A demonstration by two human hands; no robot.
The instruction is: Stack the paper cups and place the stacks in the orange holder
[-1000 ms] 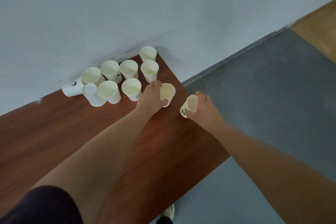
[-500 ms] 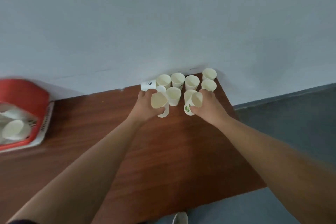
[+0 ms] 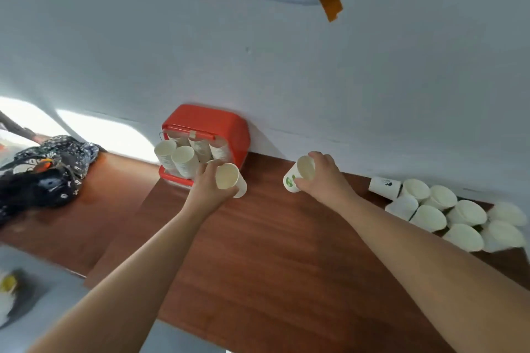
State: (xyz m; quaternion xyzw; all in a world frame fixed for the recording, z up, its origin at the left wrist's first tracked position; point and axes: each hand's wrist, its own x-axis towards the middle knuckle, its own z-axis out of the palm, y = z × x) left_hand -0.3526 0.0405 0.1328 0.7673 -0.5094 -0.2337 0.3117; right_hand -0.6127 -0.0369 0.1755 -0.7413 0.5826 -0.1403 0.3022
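An orange holder (image 3: 220, 126) stands against the wall with several stacks of paper cups (image 3: 183, 160) leaning in it. Just in front of its right corner, my left hand (image 3: 208, 186) grips a white paper cup (image 3: 231, 179) with the mouth facing me. Further right, my right hand (image 3: 321, 178) grips a paper cup with a green mark (image 3: 299, 176), tilted and lifted off the wooden table (image 3: 266, 252). A cluster of several loose paper cups (image 3: 456, 215) sits at the table's far right by the wall.
A dark patterned cloth bundle (image 3: 48, 172) lies on the table at the left. A paper sheet with orange tape (image 3: 329, 4) hangs on the white wall. Grey floor (image 3: 43, 324) shows at the lower left, beyond the table's front edge.
Both hands have carried their cups leftward from the loose cluster to the orange holder. The view swung left, so the holder now sits at the centre and the cluster at the right.
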